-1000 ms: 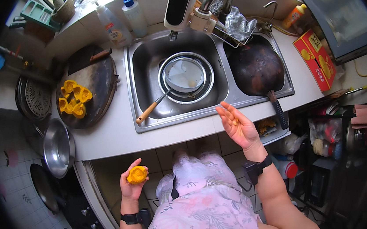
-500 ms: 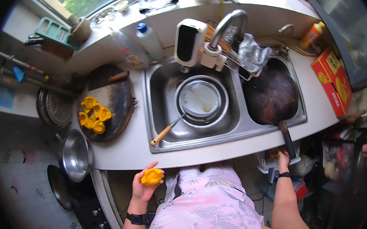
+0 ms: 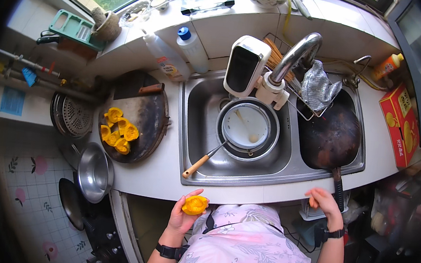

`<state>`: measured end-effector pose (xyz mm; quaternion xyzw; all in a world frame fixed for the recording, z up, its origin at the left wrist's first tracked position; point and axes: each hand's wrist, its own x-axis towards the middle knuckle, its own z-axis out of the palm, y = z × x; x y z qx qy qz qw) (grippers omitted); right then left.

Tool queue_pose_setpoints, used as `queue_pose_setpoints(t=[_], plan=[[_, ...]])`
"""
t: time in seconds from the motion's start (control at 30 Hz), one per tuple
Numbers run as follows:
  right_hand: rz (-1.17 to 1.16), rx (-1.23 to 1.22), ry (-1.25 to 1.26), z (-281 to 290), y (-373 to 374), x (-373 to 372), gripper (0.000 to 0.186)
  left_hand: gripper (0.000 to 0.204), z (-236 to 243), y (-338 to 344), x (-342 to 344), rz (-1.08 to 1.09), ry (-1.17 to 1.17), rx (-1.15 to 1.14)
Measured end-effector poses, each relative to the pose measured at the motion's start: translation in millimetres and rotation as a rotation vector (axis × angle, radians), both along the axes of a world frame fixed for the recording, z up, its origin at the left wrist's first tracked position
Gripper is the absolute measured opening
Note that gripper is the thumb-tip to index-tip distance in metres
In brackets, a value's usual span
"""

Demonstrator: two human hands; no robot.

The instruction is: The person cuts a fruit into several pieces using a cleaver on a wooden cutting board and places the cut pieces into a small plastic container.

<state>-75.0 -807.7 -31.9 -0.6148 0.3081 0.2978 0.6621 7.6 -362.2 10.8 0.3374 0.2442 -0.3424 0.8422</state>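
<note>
My left hand is closed round a hollowed piece of orange pumpkin, held just in front of the counter edge with its scooped side up. My right hand has its fingers curled together near the wok handle; a small orange bit shows under them, too small to name. Several more scooped pumpkin pieces lie on the round wooden chopping board at the left. A cleaver with a wooden handle rests at the board's far edge. In the sink, a spoon-like tool's wooden handle leans out of the stacked bowls.
The steel double sink fills the middle, under a faucet. An upturned blackened wok covers the right basin. A steel bowl stands left of the counter. A red box is at the right; a white bin sits below the counter.
My right hand has come up and left from the bin below the counter, its fingers curled. My left hand has tilted the pumpkin piece slightly. The view has shifted.
</note>
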Motion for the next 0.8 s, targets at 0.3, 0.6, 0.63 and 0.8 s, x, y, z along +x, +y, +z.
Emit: queue_pose_setpoints(t=[0.3, 0.6, 0.63, 0.8], plan=[[-0.035, 0.073, -0.21, -134, 115, 257, 0.028, 0.055, 26, 48, 22, 0.15, -0.056, 0.219], [-0.459, 0.286, 0.18, -199, 173, 293, 0.03, 0.053, 28, 72, -13, 0.412, 0.027, 0.337], [-0.403, -0.179, -0.097, -218, 167, 292, 0.028, 0.052, 27, 68, -8, 0.411, 0.026, 0.33], [-0.283, -0.642, -0.604, -271, 166, 288, 0.019, 0.053, 24, 63, -7, 0.462, 0.04, 0.322]])
